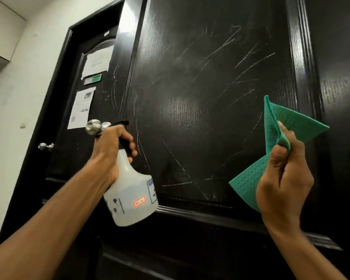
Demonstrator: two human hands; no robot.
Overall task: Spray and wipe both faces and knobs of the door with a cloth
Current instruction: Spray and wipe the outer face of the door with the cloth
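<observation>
Left hand (111,150) grips white translucent plastic spray bottle (130,196), nozzle toward scratched glossy black wooden door (200,87). Right hand (284,178) pinches folded green waffle-textured cloth (287,126) near panel's right edge. Round silver metal knob (93,126) at door's left edge.

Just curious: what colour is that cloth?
Green, with a dimpled texture; the cloth shows best in the head view.

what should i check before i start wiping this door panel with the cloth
1. Spray on the door panel: ok, fine droplets show near its middle.
2. Green cloth in the right hand: ok, pinched between thumb and fingers.
3. Cloth touching the panel: not ok, held off it, folded.
4. Spray bottle in the left hand: ok, gripped at the neck.
5. Knob sprayed: cannot tell.
6. Liquid left in the bottle: cannot tell.
</observation>
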